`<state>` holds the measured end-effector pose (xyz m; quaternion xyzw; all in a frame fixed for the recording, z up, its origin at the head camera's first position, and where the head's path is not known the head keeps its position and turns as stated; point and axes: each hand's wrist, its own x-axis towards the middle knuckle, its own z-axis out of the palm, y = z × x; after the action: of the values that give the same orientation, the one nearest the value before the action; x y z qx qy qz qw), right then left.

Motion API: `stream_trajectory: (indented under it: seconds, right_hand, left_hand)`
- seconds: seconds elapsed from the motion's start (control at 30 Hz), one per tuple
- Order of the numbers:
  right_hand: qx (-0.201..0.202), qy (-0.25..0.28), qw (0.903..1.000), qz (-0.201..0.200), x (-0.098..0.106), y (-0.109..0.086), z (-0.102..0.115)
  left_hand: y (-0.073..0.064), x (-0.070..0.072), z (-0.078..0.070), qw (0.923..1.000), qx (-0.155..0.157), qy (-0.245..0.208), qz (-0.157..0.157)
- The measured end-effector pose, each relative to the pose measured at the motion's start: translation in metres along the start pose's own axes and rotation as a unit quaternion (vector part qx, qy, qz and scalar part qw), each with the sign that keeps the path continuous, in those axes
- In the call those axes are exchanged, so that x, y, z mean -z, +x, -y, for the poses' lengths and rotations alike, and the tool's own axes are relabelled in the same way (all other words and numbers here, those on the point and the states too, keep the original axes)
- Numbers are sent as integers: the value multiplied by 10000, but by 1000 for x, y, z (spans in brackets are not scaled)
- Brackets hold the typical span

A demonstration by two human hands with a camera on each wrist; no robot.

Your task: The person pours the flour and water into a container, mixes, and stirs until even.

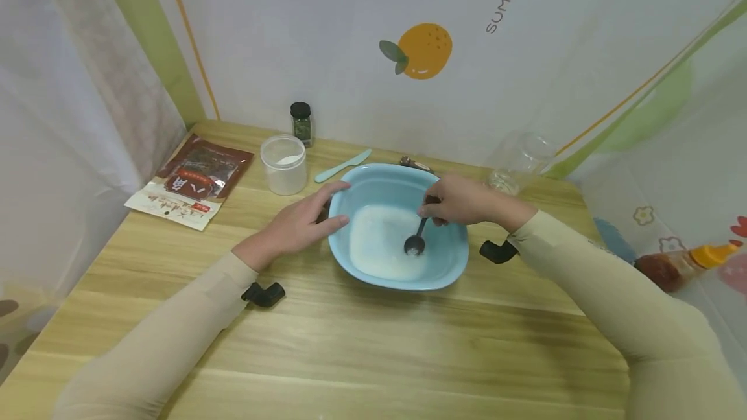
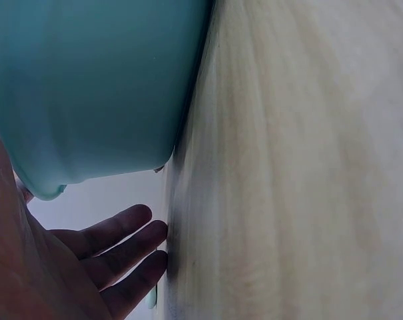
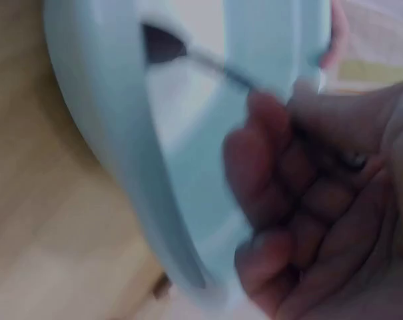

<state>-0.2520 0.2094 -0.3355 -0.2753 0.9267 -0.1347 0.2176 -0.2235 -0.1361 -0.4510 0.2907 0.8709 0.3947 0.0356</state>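
Observation:
A light blue basin (image 1: 403,177) stands on the wooden table, with milky white liquid (image 1: 373,245) in its bottom. My right hand (image 1: 461,199) pinches the handle of a small dark spoon (image 1: 415,244), its bowl low over the liquid and some white showing in it. The right wrist view has the same spoon (image 3: 164,45) under curled fingers. At the basin's left rim, my left hand (image 1: 297,220) rests thumb and forefinger on the edge. Its other fingers (image 2: 124,253) reach out fairly straight below the rim in the left wrist view, apart from the basin wall.
Left of the basin are a clear tub (image 1: 284,177) of white powder, a black-capped jar (image 1: 301,125) and a brown food packet (image 1: 201,177). A pale green knife (image 1: 343,166) lies behind. A glass jar (image 1: 519,161) and a sauce bottle (image 1: 677,268) are at the right.

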Motion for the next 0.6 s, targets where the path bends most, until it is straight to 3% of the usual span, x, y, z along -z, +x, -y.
stream_trajectory:
  seconds: [0.07,0.13,0.3,0.37,0.5,0.6]
  right_hand:
    - [241,127,9994,208,-3,0,1]
    - [318,319,9989,159,-6,2,3]
    - [-231,217,9987,-407,-6,3,0]
    - [-307,131,9991,-276,-5,1,0]
    - [73,414,9989,189,-8,-1,8]
    - [92,488,9988,30,-9,1,15]
  left_hand:
    - [0,-1,0,10000,-16,-27,-18]
    - [-1,-2,-1,10000,-12,-29,-41]
    - [-1,-2,-1,10000,4,-27,0]
    - [-1,-2,-1,10000,-16,-24,8]
    - [0,-2,0,10000,-70,-20,-29]
    - [0,-1,0,10000,-81,-16,-28]
